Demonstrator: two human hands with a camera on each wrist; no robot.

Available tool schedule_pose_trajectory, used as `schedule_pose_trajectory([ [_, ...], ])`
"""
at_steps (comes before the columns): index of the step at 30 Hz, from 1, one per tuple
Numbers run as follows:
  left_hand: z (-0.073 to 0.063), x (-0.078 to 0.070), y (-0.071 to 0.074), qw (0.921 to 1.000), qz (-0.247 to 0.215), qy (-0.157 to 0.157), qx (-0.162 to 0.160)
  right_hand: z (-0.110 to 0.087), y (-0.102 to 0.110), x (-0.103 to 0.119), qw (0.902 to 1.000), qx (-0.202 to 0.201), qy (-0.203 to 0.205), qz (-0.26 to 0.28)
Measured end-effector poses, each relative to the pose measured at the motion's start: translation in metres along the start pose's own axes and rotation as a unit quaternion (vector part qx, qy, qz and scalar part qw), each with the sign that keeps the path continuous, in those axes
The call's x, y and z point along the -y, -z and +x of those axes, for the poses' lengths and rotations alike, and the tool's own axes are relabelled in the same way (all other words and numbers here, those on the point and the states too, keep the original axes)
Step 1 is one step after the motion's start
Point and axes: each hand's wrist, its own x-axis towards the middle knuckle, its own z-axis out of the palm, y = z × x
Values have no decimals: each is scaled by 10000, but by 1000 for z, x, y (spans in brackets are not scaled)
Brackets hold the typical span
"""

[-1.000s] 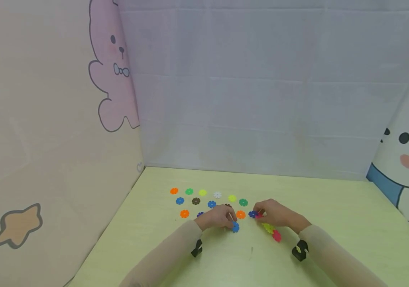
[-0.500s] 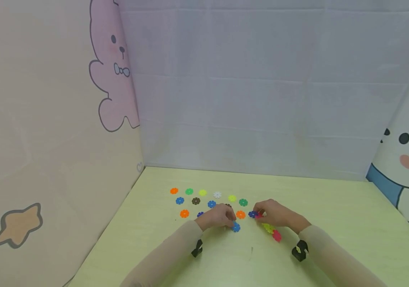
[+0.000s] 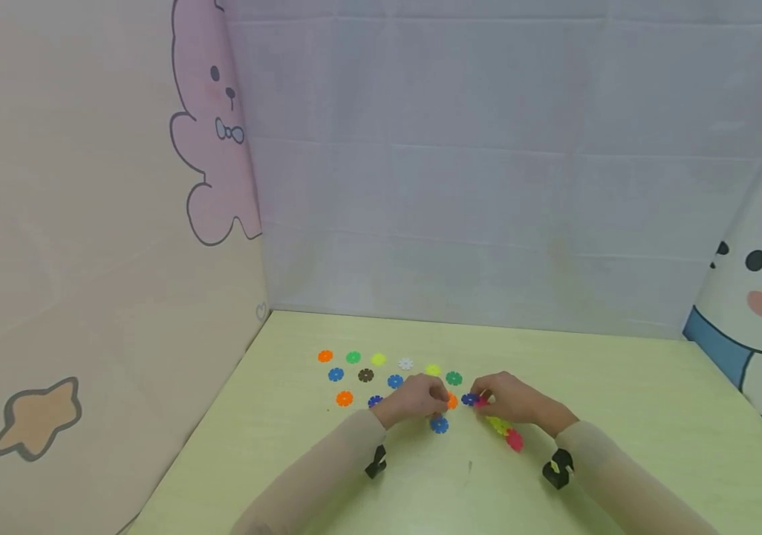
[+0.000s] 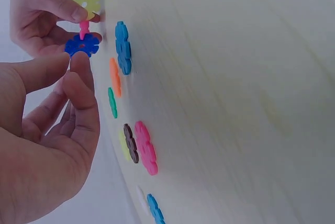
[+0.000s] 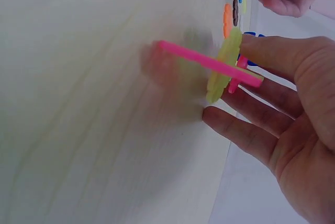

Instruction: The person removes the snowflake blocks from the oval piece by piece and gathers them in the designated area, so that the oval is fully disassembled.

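Note:
My right hand [image 3: 515, 399] holds a chain of interlocked plastic snowflake discs. The chain runs from a dark blue disc [image 4: 86, 46] through a pink one [image 4: 84, 28] and a yellow disc [image 5: 222, 72] to a pink disc [image 5: 183, 55] at the near end. My left hand [image 3: 416, 397] hovers above the loose discs, its fingers loosely bent with nothing between them. In the left wrist view its thumb and index finger overlap the dark blue disc's edge, but the head view shows a gap. A loose blue disc [image 3: 439, 425] lies just below that hand.
Several loose discs lie in rows on the pale table [image 3: 622, 446], among them an orange disc [image 3: 344, 399], a brown disc [image 3: 365, 375], a white disc [image 3: 405, 364] and a green disc [image 3: 454, 378]. Fabric walls stand at the back and sides.
My left hand has moved away from the loose blue disc, slightly up and right, toward the chain. The right hand and its chain have stayed almost still.

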Motion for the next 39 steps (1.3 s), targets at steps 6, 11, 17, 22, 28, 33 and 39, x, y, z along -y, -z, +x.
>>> schedule_pose_trajectory([
  [6,10,-1,-8,9979,-374,-360,-379,1,1,2,9996,-69,252,85],
  [11,16,-4,-15,9971,-433,-255,-566,3,-1,-2,9986,-131,492,112],
  [17,19,-8,-19,9968,-400,-69,-689,3,-1,-1,9976,-239,582,286],
  [22,21,-7,-19,9960,-481,46,-758,2,1,3,9983,-248,268,447],
  [28,25,-5,-21,9958,-479,45,-779,2,1,3,9970,-281,287,668],
  [33,25,-4,-23,9964,-355,9,-773,3,0,0,9968,-321,374,635],
  [39,25,-4,-23,9964,-354,-43,-763,3,-1,-4,9971,-456,532,313],
])
